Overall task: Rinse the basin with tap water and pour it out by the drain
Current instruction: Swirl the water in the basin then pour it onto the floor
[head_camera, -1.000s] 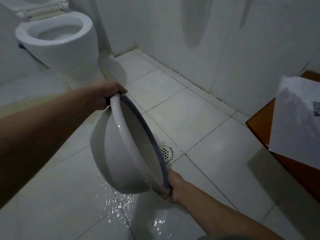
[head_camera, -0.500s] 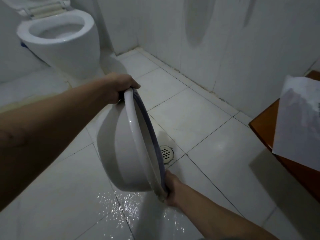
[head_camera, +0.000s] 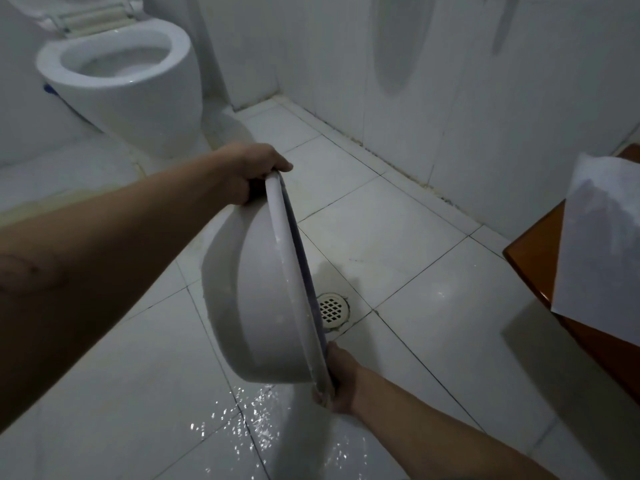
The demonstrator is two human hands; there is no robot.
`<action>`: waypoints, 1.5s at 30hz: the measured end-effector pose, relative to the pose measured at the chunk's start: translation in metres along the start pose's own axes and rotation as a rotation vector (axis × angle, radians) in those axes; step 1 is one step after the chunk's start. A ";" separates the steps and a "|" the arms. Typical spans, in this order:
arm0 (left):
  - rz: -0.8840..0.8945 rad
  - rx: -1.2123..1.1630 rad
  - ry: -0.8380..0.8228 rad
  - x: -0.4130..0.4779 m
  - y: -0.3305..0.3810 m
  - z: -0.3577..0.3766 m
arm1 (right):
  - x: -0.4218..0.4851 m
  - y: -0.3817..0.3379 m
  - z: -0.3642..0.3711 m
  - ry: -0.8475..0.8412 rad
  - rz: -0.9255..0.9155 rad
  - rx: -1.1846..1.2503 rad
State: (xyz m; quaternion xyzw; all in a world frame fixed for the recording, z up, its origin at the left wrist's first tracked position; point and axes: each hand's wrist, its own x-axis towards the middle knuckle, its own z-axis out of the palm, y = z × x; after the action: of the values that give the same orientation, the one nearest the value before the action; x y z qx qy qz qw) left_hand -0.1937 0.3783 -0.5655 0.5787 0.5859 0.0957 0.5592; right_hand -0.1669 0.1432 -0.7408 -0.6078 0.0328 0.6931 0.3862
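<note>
White-tiled bathroom floor (head_camera: 398, 237), wet and glistening in the near foreground, with a round grated drain (head_camera: 331, 307) set at a tile joint. We see a white basin (head_camera: 256, 306) with a dark rim, held in the air and tipped on edge, its mouth turned away toward the drain; its inside is hidden from us. The left hand (head_camera: 254, 171) closes its grip on the upper rim; the right hand (head_camera: 341, 382) closes its grip on the lower rim. Behind stands an open toilet (head_camera: 131, 88). At right, a sheet of paper (head_camera: 599, 251) lies on a brown table (head_camera: 533, 247); we read no writing.
</note>
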 end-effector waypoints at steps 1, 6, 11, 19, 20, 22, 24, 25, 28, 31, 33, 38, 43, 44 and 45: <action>0.010 -0.007 0.001 -0.001 0.002 0.002 | 0.000 -0.001 0.000 -0.011 -0.006 0.007; 0.058 -0.052 0.010 -0.001 0.008 0.005 | 0.001 -0.008 -0.001 -0.003 -0.048 0.005; 0.065 -0.089 0.015 0.002 0.003 0.002 | 0.009 -0.007 -0.002 0.033 -0.022 0.068; 0.029 -0.094 0.013 0.005 -0.021 -0.027 | 0.039 -0.008 -0.013 0.046 -0.026 0.139; 0.026 -0.086 0.013 0.004 -0.024 -0.029 | 0.040 -0.009 -0.016 0.050 -0.019 0.138; 0.021 -0.067 0.009 -0.002 -0.030 -0.032 | 0.042 -0.008 -0.019 0.087 -0.017 0.138; 0.020 -0.040 -0.002 -0.007 -0.036 -0.039 | 0.043 -0.009 -0.019 0.135 -0.057 0.159; 0.014 -0.025 -0.003 -0.010 -0.040 -0.041 | 0.044 -0.009 -0.020 0.183 -0.074 0.166; 0.020 0.047 0.038 -0.014 -0.055 -0.052 | 0.048 -0.011 -0.024 0.260 -0.106 0.125; 0.021 0.204 0.145 -0.019 -0.077 -0.058 | 0.047 -0.015 -0.030 0.284 -0.149 0.085; 0.004 0.264 0.171 -0.022 -0.092 -0.061 | 0.049 -0.016 -0.034 0.320 -0.166 0.049; -0.060 0.200 0.197 -0.032 -0.127 -0.073 | 0.039 -0.033 -0.037 0.428 -0.263 -0.112; -0.140 -0.039 0.176 -0.042 -0.165 -0.085 | 0.019 -0.062 -0.038 0.495 -0.398 -0.229; -0.150 -0.082 0.175 -0.044 -0.172 -0.085 | 0.012 -0.068 -0.035 0.498 -0.427 -0.251; -0.154 -0.123 0.187 -0.049 -0.179 -0.083 | 0.007 -0.073 -0.033 0.503 -0.462 -0.275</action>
State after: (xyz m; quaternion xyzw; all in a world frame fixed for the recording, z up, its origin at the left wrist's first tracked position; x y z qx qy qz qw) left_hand -0.3735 0.3286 -0.6451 0.4853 0.6711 0.1416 0.5422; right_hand -0.0977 0.1807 -0.7245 -0.7968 -0.1052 0.4143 0.4271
